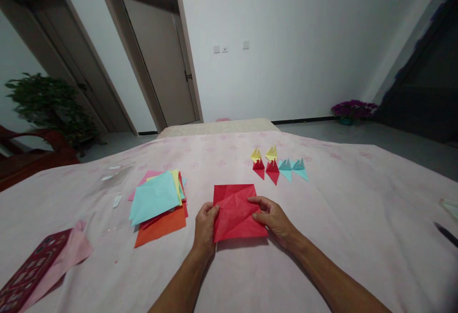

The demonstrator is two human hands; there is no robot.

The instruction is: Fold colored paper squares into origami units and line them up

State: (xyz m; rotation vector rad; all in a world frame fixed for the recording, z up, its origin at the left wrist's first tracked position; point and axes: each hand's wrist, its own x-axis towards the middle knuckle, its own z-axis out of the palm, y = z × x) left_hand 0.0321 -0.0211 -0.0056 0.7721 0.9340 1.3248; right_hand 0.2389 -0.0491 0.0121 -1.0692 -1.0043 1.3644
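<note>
Red paper [236,213] sat just below the middle of the frame, with fold lines on it. The left hand [205,227] had its grip closed on the paper's left edge, with the thumb on top. The right hand [274,217] touched the right side, with its thumb and 1 finger on top and a small gap between them. Its other fingers were hidden, so I could not tell if that grip was pinching.

Left of the hands was a messy paper pile [155,198], with light blue on top and orange poking out at the bottom. Right of the middle, above the right hand, were 6 folded paper birds: 2 yellow birds [271,152], 2 red birds [273,171] and 2 light blue birds [299,167]. A dark red phone [36,265] lay at the lower left. All these things were over a pink cloth [358,208]. A green plant [46,105] stood at the left of the frame, and purple flowers [353,109] were at the right.
</note>
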